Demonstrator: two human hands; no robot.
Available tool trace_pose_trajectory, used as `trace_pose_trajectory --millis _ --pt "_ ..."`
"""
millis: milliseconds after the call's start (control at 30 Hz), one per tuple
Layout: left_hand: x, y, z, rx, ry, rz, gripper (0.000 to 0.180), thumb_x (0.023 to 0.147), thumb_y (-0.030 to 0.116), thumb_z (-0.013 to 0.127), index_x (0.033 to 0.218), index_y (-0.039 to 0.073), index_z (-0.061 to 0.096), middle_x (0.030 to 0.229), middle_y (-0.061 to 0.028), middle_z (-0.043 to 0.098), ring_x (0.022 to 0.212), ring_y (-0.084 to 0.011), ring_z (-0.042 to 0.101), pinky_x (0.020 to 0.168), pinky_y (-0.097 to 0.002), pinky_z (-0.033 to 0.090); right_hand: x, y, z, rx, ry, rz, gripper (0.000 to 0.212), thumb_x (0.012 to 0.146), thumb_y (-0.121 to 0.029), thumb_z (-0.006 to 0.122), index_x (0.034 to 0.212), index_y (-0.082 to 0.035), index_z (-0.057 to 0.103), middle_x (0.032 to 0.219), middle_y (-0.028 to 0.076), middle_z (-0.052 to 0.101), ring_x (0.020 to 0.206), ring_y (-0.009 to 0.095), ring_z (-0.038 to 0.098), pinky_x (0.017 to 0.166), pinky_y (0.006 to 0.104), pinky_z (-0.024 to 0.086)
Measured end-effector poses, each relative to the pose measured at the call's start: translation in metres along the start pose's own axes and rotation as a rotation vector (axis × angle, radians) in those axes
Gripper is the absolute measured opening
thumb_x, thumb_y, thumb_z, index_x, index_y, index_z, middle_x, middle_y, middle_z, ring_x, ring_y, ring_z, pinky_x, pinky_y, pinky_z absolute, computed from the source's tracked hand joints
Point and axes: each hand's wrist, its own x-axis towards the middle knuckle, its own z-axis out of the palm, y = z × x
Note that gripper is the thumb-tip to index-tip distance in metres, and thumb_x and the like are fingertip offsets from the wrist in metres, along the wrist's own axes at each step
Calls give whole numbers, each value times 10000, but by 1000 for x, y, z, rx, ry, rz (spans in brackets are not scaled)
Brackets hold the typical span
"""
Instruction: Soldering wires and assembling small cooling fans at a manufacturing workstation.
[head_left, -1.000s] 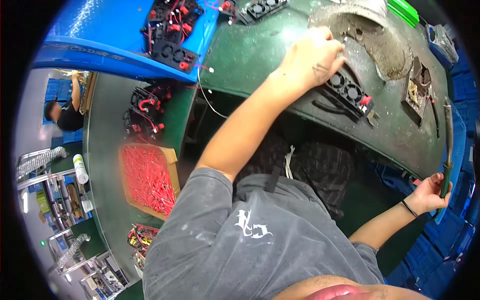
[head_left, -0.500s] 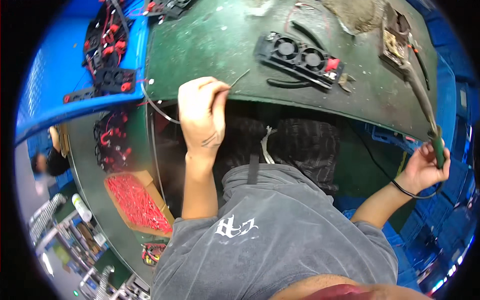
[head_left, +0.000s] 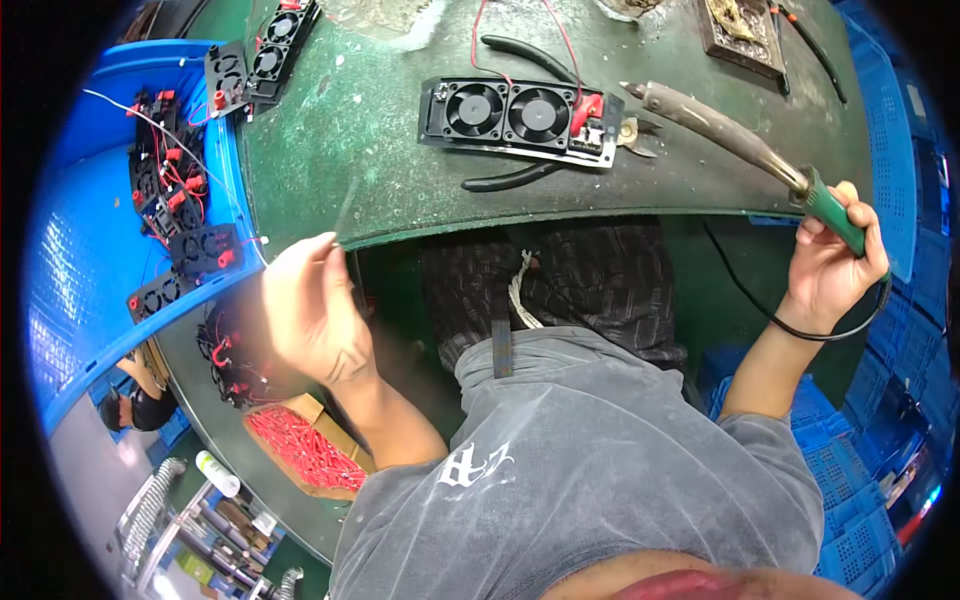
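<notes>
Lettering (head_left: 475,464) marks the shirt (head_left: 620,440); right fingers (head_left: 874,245) grip a soldering iron (head_left: 740,137), left fingers (head_left: 313,250) pinch thin wire (head_left: 347,208)

Dull, scuffed metal on the soldering iron (head_left: 738,138), seemingly matt plastic fan unit (head_left: 508,118)

The desk (head_left: 330,130) has free room between blue bin (head_left: 90,220) and fan module (head_left: 508,112). At the right, the soldering iron (head_left: 735,137) obstructs passage.

One soldering iron (head_left: 737,136), two central fans (head_left: 539,115), apparently one blurred strand (head_left: 349,205).
</notes>
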Motion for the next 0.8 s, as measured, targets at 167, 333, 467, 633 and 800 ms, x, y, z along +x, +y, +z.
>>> trace_pose_trajectory --millis 167,333,467,633,800 --pt "38 50 25 122 -59 363 183 686 -92 662 852 -15 672 834 -100 586 768 -195 574 705 -266 456 1 7 0 -5 -41 -4 293 860 -278 472 845 -25 616 932 159 552 644 223 558 492 274 447" --pt "59 63 63 81 -214 442 181 696 -27 686 858 55 682 770 -74 560 698 -181 559 624 -255 444 -3 12 -4 -19 -16 -10 299 868 -276 458 858 -21 613 940 160 557 641 223 549 494 278 450" --pt "68 63 74 134 -309 525 177 703 -11 674 855 79 681 742 -65 532 653 -182 542 582 -261 431 -1 14 -9 65 -77 -16 331 885 -257 419 883 17 605 918 183 579 635 263 592 503 330 512" --pt "68 64 81 131 -347 565 176 698 -1 675 845 95 680 743 -60 525 642 -191 542 566 -268 427 -1 15 -9 13 -61 11 317 881 -284 443 861 -21 617 950 158 568 639 222 552 494 288 456" --pt "69 63 83 165 -369 577 161 706 10 671 842 97 676 740 -54 523 635 -192 540 566 -268 427 1 19 -9 -7 -88 12 317 886 -282 437 868 -19 612 956 158 569 650 225 565 500 294 463"
